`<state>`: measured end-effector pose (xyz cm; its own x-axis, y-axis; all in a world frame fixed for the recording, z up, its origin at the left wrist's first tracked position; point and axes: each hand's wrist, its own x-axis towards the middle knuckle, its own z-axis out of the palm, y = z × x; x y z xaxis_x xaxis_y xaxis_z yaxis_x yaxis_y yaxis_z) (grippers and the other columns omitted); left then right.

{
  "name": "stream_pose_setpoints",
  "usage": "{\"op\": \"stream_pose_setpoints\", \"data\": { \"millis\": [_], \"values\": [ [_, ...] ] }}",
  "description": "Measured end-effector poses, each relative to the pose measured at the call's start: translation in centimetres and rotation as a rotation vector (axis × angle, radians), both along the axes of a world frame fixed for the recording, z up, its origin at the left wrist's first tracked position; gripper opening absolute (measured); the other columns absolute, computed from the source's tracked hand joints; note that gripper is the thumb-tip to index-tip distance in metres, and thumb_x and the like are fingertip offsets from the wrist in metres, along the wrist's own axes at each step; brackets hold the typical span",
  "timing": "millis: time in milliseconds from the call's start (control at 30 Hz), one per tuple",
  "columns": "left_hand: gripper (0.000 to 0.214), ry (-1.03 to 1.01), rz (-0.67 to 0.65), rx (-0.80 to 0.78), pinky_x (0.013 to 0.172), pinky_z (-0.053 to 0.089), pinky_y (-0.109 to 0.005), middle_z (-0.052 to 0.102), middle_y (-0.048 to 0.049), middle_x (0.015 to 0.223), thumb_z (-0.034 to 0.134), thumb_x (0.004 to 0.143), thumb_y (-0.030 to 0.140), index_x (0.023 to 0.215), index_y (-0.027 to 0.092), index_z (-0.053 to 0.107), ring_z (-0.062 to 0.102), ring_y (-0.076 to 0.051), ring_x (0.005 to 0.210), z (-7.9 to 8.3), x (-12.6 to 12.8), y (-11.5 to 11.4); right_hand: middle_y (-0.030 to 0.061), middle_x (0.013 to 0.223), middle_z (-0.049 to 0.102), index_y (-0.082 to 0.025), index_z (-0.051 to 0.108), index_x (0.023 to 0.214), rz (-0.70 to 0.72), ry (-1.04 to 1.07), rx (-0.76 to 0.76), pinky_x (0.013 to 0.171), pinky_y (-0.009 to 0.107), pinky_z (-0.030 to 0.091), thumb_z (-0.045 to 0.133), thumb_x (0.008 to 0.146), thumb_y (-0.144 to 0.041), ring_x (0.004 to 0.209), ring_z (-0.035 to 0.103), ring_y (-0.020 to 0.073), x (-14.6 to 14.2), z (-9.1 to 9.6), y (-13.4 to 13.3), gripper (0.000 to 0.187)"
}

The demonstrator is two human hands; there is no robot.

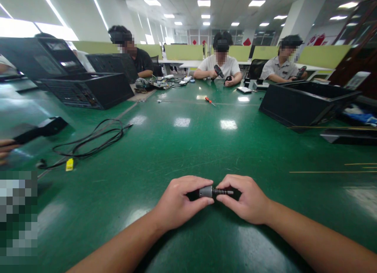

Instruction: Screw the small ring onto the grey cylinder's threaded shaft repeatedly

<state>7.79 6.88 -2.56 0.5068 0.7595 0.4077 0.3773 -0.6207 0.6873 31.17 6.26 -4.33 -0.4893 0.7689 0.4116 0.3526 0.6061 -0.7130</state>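
A small grey metal cylinder with a thin dark shaft (223,192), which looks ringed by a spring or thread, lies sideways between my hands. My left hand (184,200) pinches the cylinder's wide grey body (205,192) between thumb and fingers. On the shaft side, my right hand (246,198) is closed, its thumb and fingertips at the shaft near the body. The shaft's narrow pale tip points right, into the hollow of my right hand. I cannot tell the exact kind of part. Both hands are low over the green table (188,147).
A looped black cable (88,141) with a yellow tag (69,164) lies on the left. Across the table is an orange screwdriver (209,100). Black computer cases (88,90) (303,102) stand at both sides. A co-worker opposite holds a power drill (218,71); others sit nearby.
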Motion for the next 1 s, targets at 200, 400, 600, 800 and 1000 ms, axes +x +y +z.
{"op": "stream_pose_setpoints", "data": {
  "millis": [200, 400, 600, 800, 1000],
  "values": [
    [0.030, 0.016, 0.007, 0.011, 0.085, 0.058, -0.031, 0.079, -0.0048, 0.098, 0.080, 0.080, 0.028, 0.109, 0.023, 0.075, 0.074, -0.019, 0.087, 0.09, 0.06, 0.01, 0.0021, 0.080, 0.068, -0.020, 0.067, 0.094, 0.000, -0.007, -0.004, 0.066, 0.027, 0.045, 0.068, 0.088, -0.022, 0.070, 0.063, 0.0155, 0.06, 0.01, 0.01, 0.007],
    [0.032, 0.036, 0.016, 0.052, 0.086, 0.057, -0.031, 0.079, -0.0045, 0.100, 0.081, 0.079, 0.029, 0.110, 0.023, 0.074, 0.074, -0.020, 0.090, 0.00, -0.06, -0.07, 0.0022, 0.080, 0.068, -0.019, 0.067, 0.094, 0.004, 0.000, -0.005, 0.067, 0.027, 0.046, 0.067, 0.088, -0.022, 0.070, 0.063, 0.0154, 0.05, 0.05, 0.05, 0.007],
    [0.033, 0.059, 0.030, 0.068, 0.084, 0.058, -0.030, 0.079, -0.0034, 0.101, 0.081, 0.079, 0.030, 0.111, 0.024, 0.074, 0.074, -0.019, 0.090, -0.10, -0.11, -0.11, 0.0027, 0.079, 0.068, -0.019, 0.067, 0.093, -0.002, -0.005, -0.005, 0.066, 0.028, 0.046, 0.067, 0.088, -0.022, 0.070, 0.063, 0.0158, -0.01, 0.15, 0.05, 0.006],
    [0.032, 0.063, 0.036, 0.073, 0.084, 0.058, -0.031, 0.079, -0.0041, 0.100, 0.080, 0.080, 0.031, 0.110, 0.024, 0.074, 0.074, -0.020, 0.090, -0.23, -0.17, 0.01, 0.0031, 0.079, 0.069, -0.019, 0.067, 0.093, -0.005, -0.012, 0.013, 0.066, 0.028, 0.047, 0.066, 0.089, -0.024, 0.069, 0.063, 0.0163, -0.01, 0.22, 0.05, 0.006],
    [0.033, 0.045, 0.035, 0.073, 0.082, 0.057, -0.029, 0.079, -0.0022, 0.100, 0.081, 0.079, 0.029, 0.110, 0.024, 0.073, 0.074, -0.018, 0.089, -0.31, -0.22, -0.01, 0.0026, 0.080, 0.069, -0.020, 0.067, 0.094, -0.015, -0.007, 0.005, 0.067, 0.028, 0.047, 0.067, 0.088, -0.022, 0.070, 0.064, 0.0161, 0.01, 0.14, 0.04, 0.006]
  ]
}}
